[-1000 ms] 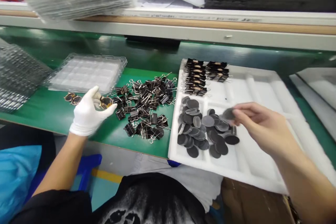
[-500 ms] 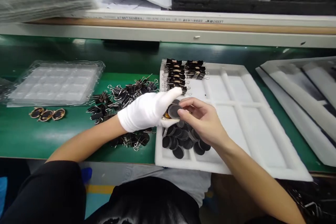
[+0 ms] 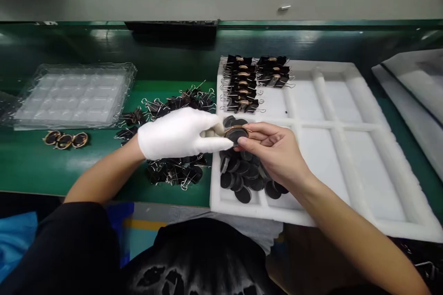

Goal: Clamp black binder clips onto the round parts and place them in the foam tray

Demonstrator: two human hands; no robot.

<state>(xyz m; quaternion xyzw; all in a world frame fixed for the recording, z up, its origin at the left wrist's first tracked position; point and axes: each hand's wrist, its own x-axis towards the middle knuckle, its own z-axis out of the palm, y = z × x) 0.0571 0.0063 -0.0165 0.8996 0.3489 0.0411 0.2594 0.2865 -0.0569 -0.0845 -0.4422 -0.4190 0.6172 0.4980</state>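
Note:
Between my two hands is a round gold-rimmed piece, like a watch case, with a black disc (image 3: pixel 237 134) lying against its face. My left hand (image 3: pixel 182 133), in a white glove, pinches the piece's left edge between thumb and fingertips. On the other side, my bare right hand (image 3: pixel 273 147) grips the right edge with thumb and fingers. Below them, a heap of loose black discs (image 3: pixel 247 170) fills part of the white foam tray (image 3: pixel 304 217). Beside the gloved hand lies a pile of black binder clips (image 3: pixel 176 173), partly covered by it.
Clipped gold-rimmed pieces (image 3: pixel 243 80) stand in two rows at the tray's back left. Three round gold-rimmed pieces (image 3: pixel 64 140) lie on the green bench (image 3: pixel 34 170), in front of clear plastic trays (image 3: pixel 74 97). White foam sheets (image 3: pixel 415 97) lean at right; a shelf edge (image 3: pixel 207 7) crosses above.
The black disc has come against the gold-rimmed piece, and both hands now grip its edges. The gloved hand has turned flatter and shifted left. The head view has tilted down and closer.

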